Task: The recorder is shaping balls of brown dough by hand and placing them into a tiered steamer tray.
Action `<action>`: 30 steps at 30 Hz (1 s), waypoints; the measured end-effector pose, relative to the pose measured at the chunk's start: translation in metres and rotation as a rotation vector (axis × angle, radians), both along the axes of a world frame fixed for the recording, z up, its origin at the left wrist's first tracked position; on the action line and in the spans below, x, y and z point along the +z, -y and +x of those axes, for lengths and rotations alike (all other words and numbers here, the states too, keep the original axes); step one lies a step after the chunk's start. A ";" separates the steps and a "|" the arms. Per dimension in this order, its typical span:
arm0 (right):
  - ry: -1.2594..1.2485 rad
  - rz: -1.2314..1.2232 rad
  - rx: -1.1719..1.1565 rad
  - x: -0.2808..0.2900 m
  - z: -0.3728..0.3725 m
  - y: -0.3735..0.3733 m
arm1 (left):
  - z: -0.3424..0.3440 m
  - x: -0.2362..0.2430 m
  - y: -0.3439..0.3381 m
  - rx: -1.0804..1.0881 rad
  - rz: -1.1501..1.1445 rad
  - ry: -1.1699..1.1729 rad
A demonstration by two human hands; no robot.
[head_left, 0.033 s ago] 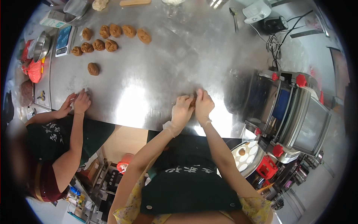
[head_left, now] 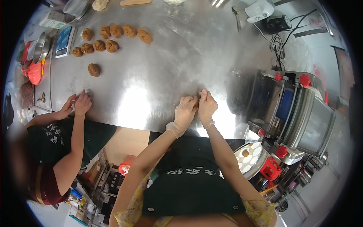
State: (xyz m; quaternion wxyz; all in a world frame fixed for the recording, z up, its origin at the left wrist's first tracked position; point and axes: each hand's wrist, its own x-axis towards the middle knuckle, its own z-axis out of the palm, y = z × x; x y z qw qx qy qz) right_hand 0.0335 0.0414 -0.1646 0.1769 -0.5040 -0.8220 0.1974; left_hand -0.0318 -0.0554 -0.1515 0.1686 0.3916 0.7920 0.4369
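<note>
My left hand (head_left: 185,111) and my right hand (head_left: 207,108) meet over the near part of the steel table (head_left: 166,75), both in clear thin gloves. The fingers of each are curled and pressed together around a small lump. Only a sliver of brown shows between them, so its shape stays hidden; its colour resembles the brown dough-like balls on the table. Several of those balls (head_left: 112,46) stand in two rough rows at the far left. A single brown ball (head_left: 93,70) lies nearer, apart from the rows.
At left, a co-worker's hands (head_left: 78,103) rest on the table edge. A digital scale (head_left: 63,41) and metal bowl (head_left: 42,47) stand beyond. A roller machine (head_left: 295,113) is at right, above a tray of white rounds (head_left: 249,162). A spoon (head_left: 237,19) lies far right.
My fingers have shifted slightly around the lump, and less brown shows between them. The view has moved a touch; the balls and the co-worker's hands stay in place.
</note>
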 end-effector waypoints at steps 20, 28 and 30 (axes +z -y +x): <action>-0.132 -0.180 -0.182 0.010 0.007 0.006 | -0.028 0.004 -0.011 -0.729 -0.412 -0.248; 0.006 0.169 -0.181 -0.004 -0.002 0.027 | -0.046 0.001 0.007 -0.728 -0.164 -0.200; -0.021 0.091 -0.243 -0.002 0.002 0.027 | -0.053 0.013 -0.013 -0.772 -0.374 -0.064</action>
